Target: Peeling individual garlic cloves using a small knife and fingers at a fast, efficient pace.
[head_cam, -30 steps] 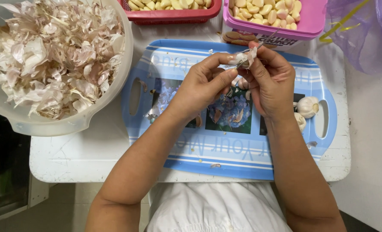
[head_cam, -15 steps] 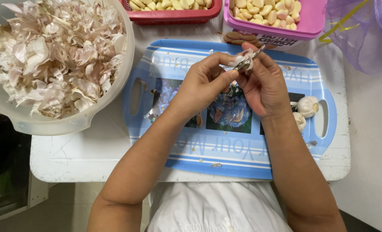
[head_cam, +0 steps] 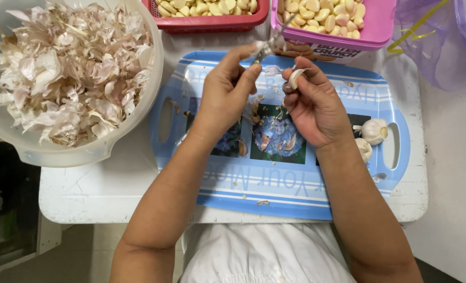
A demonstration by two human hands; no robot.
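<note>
The left hand [head_cam: 228, 97] is raised over the far edge of a blue plastic tray with a flower picture and cut-out handles [head_cam: 275, 194]; its thumb and forefinger are pinched shut on a small strip of papery garlic skin [head_cam: 267, 47], which sticks out beyond the fingertips toward the baskets; the other fingers curl loosely beneath. The right hand [head_cam: 317, 107] sits just beside it, apart from it by a narrow gap; its thumb and bent forefinger are closed around a pale, curved garlic clove [head_cam: 297, 77], whose pointed tip juts up above the grip while the rest is hidden in the fingers. The skin strip and the clove are near each other but not touching.

Bits of peel lie scattered on the tray under the hands; two whole white garlic bulbs [head_cam: 373, 131] rest near the tray's right handle, just beside the right wrist. A large translucent plastic bowl heaped with pinkish-white garlic skins [head_cam: 70, 78] stands at the left, its rim overlapping the tray's left end. At the far side stand a red plastic basket [head_cam: 212, 21] and a pink plastic basket [head_cam: 374, 31], both holding peeled yellowish cloves; a purple mesh bag [head_cam: 448, 42] lies at the far right. All rest on a white table [head_cam: 86, 194].
</note>
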